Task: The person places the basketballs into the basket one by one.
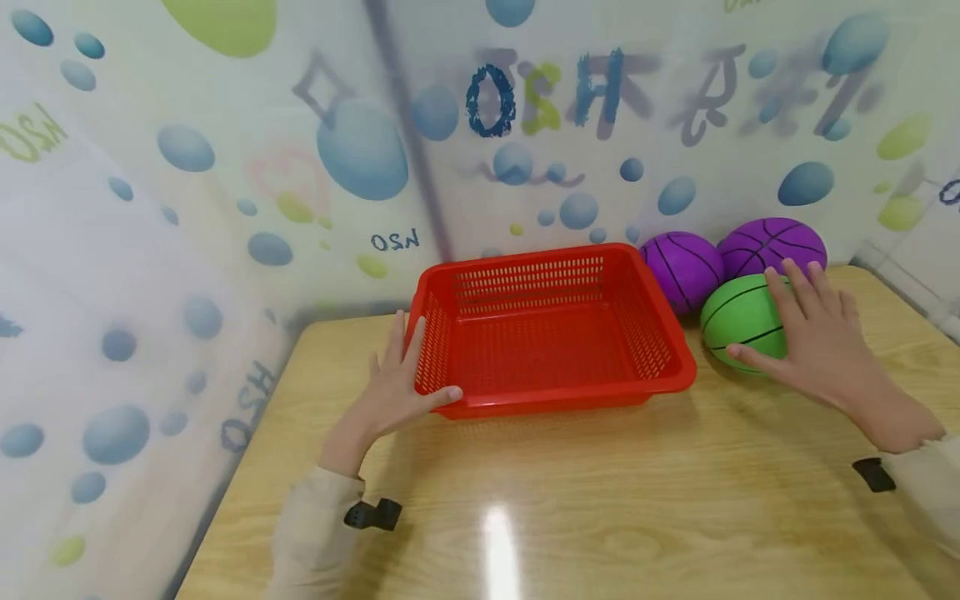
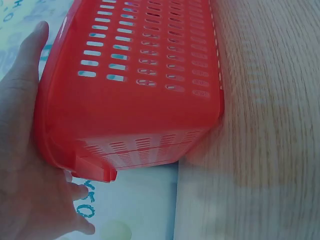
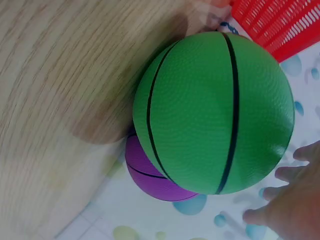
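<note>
An upright red plastic basket [image 1: 558, 400] with slotted sides stands on the table, and nothing lies in it. My left hand [image 1: 393, 387] is at its left front corner, fingers stretched along the left side and thumb at the front rim. In the left wrist view the hand [image 2: 22, 170] lies along the outside of the basket rim [image 2: 47, 105]. To the right, my right hand [image 1: 825, 346] spreads its straight fingers over the right side of a green ball [image 1: 738, 317] with black lines. The right wrist view shows fingertips [image 3: 287, 173] close beside the green ball [image 3: 200, 110].
Two purple balls [image 1: 681, 271] [image 1: 772, 246] sit behind the green one, against the back wall covering [image 1: 480, 200]. The nearer purple ball stands right by the basket's right side. Light wood table [image 1: 600, 500] stretches in front, with another patterned wall on the left.
</note>
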`<state>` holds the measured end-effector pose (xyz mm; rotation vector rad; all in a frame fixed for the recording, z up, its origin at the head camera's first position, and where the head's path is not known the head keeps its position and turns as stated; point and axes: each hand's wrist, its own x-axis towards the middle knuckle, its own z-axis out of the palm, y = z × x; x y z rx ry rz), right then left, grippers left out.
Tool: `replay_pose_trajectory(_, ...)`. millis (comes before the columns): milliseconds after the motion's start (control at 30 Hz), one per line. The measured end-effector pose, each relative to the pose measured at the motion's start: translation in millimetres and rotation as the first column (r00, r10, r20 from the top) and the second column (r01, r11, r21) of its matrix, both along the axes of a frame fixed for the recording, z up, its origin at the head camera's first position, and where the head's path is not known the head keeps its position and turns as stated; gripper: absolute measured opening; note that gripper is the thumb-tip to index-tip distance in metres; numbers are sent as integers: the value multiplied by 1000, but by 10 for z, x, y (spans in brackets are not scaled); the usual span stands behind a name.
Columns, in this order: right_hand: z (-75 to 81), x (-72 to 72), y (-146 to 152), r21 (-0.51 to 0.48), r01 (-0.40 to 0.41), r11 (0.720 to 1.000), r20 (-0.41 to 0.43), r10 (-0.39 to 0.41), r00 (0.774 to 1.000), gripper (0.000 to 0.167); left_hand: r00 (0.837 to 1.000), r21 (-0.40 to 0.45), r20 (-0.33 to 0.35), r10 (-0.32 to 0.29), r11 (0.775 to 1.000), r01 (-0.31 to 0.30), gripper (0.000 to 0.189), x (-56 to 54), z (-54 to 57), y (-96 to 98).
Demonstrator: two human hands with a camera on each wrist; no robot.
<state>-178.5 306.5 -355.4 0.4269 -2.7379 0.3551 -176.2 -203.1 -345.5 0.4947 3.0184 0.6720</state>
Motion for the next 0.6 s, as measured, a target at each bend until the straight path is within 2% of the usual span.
replay_pose_trajectory(300, -41, -134, 65, -98, 74, 992, 70, -68, 995, 116, 998, 70, 52, 26, 997, -30, 118, -12, -36, 29)
replay_pose_trajectory(433, -57, -174, 66, -126, 77, 989, 58, -71, 996, 120, 998, 95, 50, 32, 995, -37, 117, -22, -55, 28)
replay_pose_trajectory(600, -82, -199, 45, -185, 90, 979, 40, -84, 996, 123, 999, 86, 37, 35, 996, -38, 117, -31, -53, 25)
